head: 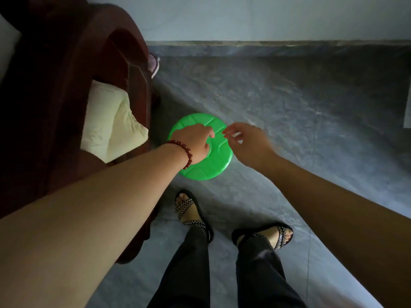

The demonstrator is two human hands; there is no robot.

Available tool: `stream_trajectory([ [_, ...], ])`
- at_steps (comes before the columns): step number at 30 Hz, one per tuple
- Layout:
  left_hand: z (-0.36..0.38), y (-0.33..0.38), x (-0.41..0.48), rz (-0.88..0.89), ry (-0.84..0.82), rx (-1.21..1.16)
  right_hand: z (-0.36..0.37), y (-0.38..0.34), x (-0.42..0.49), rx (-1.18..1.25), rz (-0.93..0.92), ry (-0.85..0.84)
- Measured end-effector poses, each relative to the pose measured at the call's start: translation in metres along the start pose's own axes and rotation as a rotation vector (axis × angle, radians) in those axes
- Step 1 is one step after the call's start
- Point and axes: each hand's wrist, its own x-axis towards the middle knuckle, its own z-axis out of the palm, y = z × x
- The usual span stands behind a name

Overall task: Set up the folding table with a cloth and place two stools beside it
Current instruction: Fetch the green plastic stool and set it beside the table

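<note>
centre frame: our left hand [193, 141] grips green stool [208, 168] through its seat hole, legs hidden | right hand [247, 142] blurred beside rim, we cannot tell its grip

The scene is dimly lit. The green stool [213, 162] is rendered as the brightest thing, and a pale sheen is seen on the floor [289, 96] beyond it. The wooden furniture [55, 107] left of the stool is lost in deep shadow. The right hand [249, 143], just right of the stool, is smeared by motion blur.
</note>
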Motion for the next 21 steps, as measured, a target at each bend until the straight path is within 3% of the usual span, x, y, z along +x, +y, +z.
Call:
stream_trajectory([
  [4, 0.031, -0.022, 0.013, -0.041, -0.086, 0.109, 0.031, 0.023, 0.014, -0.312, -0.068, -0.111],
  [8, 0.052, -0.036, 0.027, -0.022, -0.147, 0.142, 0.054, 0.032, 0.030, -0.464, -0.134, -0.264],
  [14, 0.072, -0.051, 0.053, -0.058, -0.290, 0.332, 0.087, 0.048, 0.056, -0.705, -0.057, -0.499],
  [21, 0.083, -0.054, 0.072, -0.035, -0.411, 0.677, 0.107, 0.052, 0.068, -0.906, -0.117, -0.543],
])
